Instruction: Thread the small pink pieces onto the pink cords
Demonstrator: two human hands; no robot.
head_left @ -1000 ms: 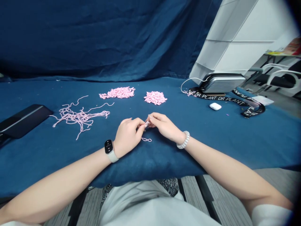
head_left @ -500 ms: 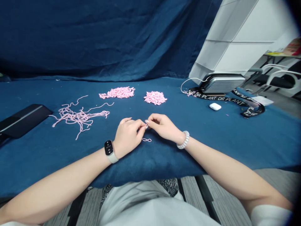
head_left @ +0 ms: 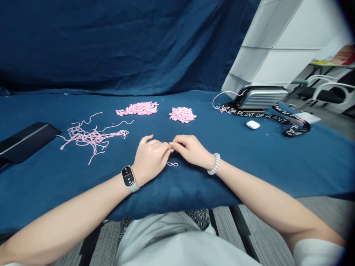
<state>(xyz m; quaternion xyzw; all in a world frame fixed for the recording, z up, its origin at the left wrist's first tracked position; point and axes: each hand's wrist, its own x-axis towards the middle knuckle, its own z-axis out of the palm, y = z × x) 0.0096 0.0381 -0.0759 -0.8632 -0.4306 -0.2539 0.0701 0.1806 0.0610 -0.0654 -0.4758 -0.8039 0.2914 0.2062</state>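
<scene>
My left hand (head_left: 151, 157) and my right hand (head_left: 192, 150) meet fingertip to fingertip above the near part of the blue cloth. Both are closed in a pinch on a pink yarn strand (head_left: 173, 164), and its looped end hangs out below my left fingers. The part between the fingertips is mostly hidden. Beyond my hands lie two heaps of small pink knotted yarn pieces, a longer left heap (head_left: 140, 108) and a rounder right heap (head_left: 182, 115). Loose pink yarn strands (head_left: 90, 136) are spread in a tangle to the left of my left hand.
A black flat object with a pale stripe (head_left: 29, 142) lies at the left. Toward the right are a white earphone case (head_left: 252, 125), a black lettered strap (head_left: 257, 116) and a silver ribbed case (head_left: 262, 98) with a white cable. A blue curtain (head_left: 124, 44) hangs behind.
My fingertips have drawn closer together, and the bit of yarn between them is now covered. My left index finger lifts slightly. The heaps and loose strands stay as they were.
</scene>
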